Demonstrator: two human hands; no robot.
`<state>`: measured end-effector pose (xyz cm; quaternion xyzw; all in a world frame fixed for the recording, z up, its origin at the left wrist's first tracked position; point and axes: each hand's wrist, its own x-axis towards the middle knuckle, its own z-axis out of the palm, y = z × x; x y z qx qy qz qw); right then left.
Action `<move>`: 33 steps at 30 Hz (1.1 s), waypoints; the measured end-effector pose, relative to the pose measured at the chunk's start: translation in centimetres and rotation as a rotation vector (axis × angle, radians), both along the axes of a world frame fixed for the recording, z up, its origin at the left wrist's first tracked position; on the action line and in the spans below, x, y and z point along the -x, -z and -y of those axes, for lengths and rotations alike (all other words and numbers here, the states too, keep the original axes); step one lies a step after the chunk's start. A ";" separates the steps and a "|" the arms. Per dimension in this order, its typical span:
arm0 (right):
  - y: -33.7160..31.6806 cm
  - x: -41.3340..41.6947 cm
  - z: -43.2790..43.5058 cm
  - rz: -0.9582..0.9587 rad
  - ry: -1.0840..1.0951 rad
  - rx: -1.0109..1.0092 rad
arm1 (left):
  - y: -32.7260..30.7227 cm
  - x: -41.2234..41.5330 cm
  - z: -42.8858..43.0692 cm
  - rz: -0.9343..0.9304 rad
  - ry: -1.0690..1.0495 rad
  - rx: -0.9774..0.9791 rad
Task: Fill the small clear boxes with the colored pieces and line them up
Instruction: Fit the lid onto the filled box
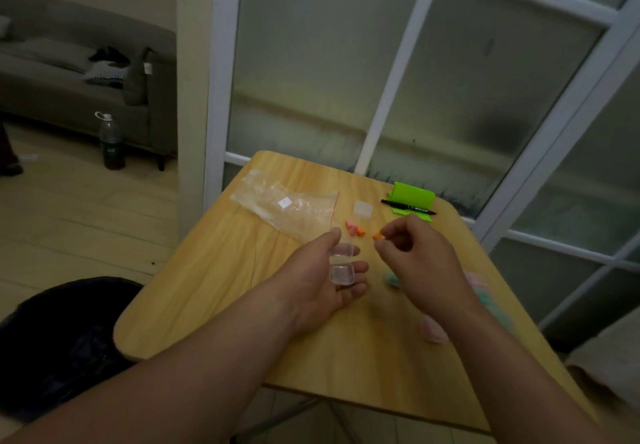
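Observation:
My left hand (pixel 322 281) lies palm up over the wooden table (pixel 221 291) and holds an open small clear box (pixel 342 263) between thumb and fingers. Just to its right, my right hand (pixel 412 260) pinches an orange piece (pixel 378 235) in its fingertips. A few pink and orange pieces (pixel 355 228) lie loose on the table beyond the hands. Another small clear box (pixel 362 210) sits farther back. Pink and teal pieces (pixel 485 291) show partly behind my right hand and forearm.
An empty clear plastic zip bag (pixel 287 209) lies at the table's back left. A green holder (pixel 414 197) and a black marker (pixel 408 207) sit at the back right by the glass partition. A dark bin (pixel 65 336) stands on the floor left of the table.

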<state>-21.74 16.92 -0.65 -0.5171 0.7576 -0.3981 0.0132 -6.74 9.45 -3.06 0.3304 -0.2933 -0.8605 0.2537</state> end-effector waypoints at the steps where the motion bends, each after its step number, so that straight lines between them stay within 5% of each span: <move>1: 0.0 -0.6 -1.0 0.013 -0.035 0.008 | -0.1 0.1 -0.2 -0.008 0.009 -0.007; 10: 1.3 -1.9 -2.9 -0.298 -0.207 -0.124 | -0.2 0.8 -1.0 -0.019 0.070 0.020; 33: 2.2 -2.1 -3.2 -0.322 -0.233 -0.098 | -0.2 0.6 -1.5 -0.012 0.082 0.075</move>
